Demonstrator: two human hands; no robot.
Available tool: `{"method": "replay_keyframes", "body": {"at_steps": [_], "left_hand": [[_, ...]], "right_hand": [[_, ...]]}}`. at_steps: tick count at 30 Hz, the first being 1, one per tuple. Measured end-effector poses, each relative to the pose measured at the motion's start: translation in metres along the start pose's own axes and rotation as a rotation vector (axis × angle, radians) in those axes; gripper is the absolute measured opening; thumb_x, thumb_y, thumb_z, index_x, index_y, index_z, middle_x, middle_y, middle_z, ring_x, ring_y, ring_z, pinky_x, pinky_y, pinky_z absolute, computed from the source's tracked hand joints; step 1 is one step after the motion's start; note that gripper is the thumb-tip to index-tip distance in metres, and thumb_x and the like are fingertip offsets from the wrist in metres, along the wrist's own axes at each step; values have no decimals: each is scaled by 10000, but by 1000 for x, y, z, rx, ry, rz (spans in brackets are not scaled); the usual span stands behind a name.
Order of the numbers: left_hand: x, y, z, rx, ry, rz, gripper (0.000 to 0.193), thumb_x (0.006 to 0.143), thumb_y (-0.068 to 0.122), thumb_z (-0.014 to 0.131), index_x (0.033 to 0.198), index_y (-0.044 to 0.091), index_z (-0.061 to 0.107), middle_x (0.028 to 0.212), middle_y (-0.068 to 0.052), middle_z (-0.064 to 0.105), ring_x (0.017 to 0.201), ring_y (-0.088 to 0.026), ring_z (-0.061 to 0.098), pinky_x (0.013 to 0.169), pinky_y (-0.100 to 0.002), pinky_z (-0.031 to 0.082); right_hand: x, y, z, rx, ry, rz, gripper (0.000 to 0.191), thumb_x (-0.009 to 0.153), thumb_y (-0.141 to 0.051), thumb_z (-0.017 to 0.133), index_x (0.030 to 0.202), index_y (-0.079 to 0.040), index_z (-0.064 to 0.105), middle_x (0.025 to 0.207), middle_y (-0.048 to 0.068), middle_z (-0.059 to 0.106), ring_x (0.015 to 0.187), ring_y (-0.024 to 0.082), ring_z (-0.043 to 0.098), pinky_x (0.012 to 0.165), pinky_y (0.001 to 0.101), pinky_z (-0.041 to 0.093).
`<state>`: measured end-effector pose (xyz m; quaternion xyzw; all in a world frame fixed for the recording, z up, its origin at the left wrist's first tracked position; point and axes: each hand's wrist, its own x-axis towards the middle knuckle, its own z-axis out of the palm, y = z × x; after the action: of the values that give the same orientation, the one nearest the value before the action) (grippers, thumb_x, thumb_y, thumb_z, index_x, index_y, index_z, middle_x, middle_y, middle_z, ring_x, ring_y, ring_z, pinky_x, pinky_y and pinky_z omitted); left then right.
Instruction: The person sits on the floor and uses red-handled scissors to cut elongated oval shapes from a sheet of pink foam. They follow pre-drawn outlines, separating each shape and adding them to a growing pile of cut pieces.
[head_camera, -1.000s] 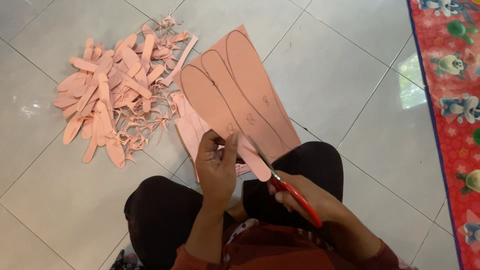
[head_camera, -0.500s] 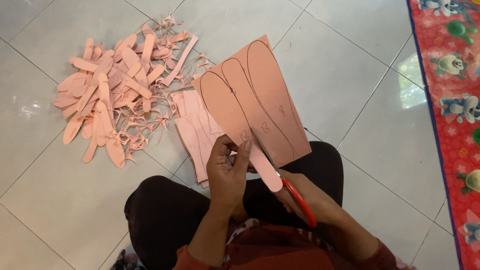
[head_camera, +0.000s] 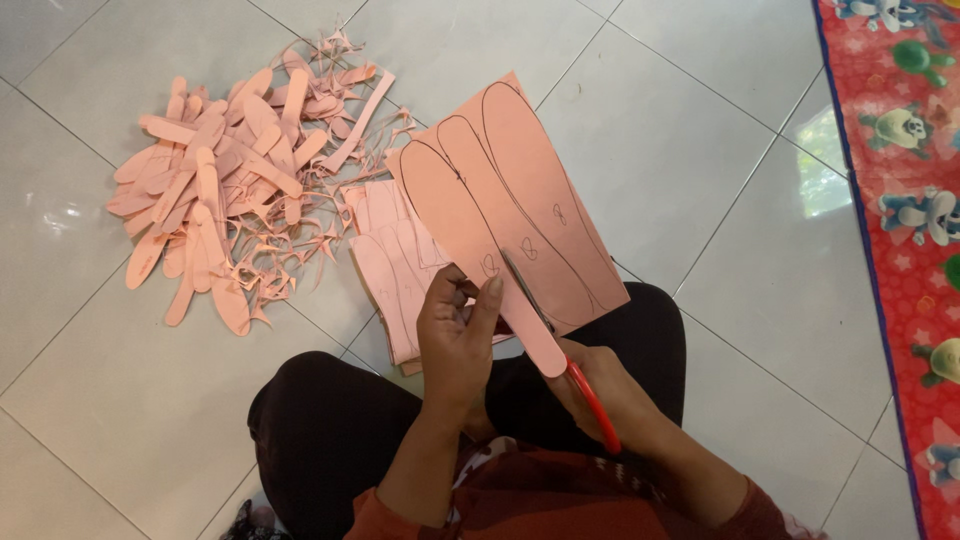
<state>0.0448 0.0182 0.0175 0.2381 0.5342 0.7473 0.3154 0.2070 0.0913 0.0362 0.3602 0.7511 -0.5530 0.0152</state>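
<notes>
My left hand (head_camera: 455, 335) pinches the near edge of a pink sheet (head_camera: 520, 200) with three long rounded outlines drawn on it, holding it up over my lap. My right hand (head_camera: 600, 385) grips red-handled scissors (head_camera: 560, 335), whose blades lie on the sheet along the leftmost outline. A partly cut pink strip hangs down by the scissors' handles.
A stack of more pink sheets (head_camera: 385, 265) lies on the tiled floor under the held sheet. A heap of cut pink pieces and scraps (head_camera: 215, 195) sits at the left. A red patterned mat (head_camera: 900, 180) runs along the right edge. My black-trousered knees (head_camera: 320, 420) are below.
The sheet has swung to the right and lifted, and the scissors have cut farther up along the drawn outline.
</notes>
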Motion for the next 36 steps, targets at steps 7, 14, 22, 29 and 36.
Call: {"method": "replay_keyframes", "body": {"at_steps": [7, 14, 22, 29, 36], "left_hand": [[2, 2, -1, 36, 64, 85, 185, 1044, 141, 649, 1155, -2, 608, 937, -44, 652, 768, -73, 611, 655, -234, 561], [-6, 2, 4, 55, 39, -37, 177, 1011, 147, 648, 1092, -7, 620, 911, -61, 688, 714, -80, 655, 610, -243, 589], [-4, -1, 3, 23, 34, -29, 186, 1022, 157, 653, 1080, -17, 623, 940, -75, 692, 745, -87, 651, 635, -255, 598], [-2, -3, 4, -41, 13, -40, 189, 1021, 174, 651, 1049, -9, 612, 913, -67, 689, 746, -88, 662, 657, -259, 602], [6, 5, 2, -42, 84, 16, 181, 1049, 187, 635, 1107, 15, 633, 919, -34, 679, 779, -59, 596, 706, -230, 536]], "right_hand": [[-1, -8, -6, -12, -73, 140, 215, 953, -188, 588, 1032, 9, 626, 676, 75, 612, 589, 131, 532, 551, 329, 482], [5, -9, -14, -49, -58, 7, 387, 836, -29, 557, 1218, 3, 614, 729, 150, 700, 611, 228, 650, 614, 362, 529], [4, -3, -11, -27, -39, -32, 447, 710, 96, 546, 1148, 46, 620, 764, 187, 725, 668, 248, 695, 634, 371, 545], [5, 8, 6, -7, 67, -129, 199, 854, 29, 575, 1049, 19, 613, 733, 134, 681, 641, 196, 614, 611, 328, 524], [4, 14, -3, -8, 46, -89, 121, 888, -95, 633, 893, 26, 625, 718, 116, 668, 661, 151, 576, 620, 323, 510]]}}
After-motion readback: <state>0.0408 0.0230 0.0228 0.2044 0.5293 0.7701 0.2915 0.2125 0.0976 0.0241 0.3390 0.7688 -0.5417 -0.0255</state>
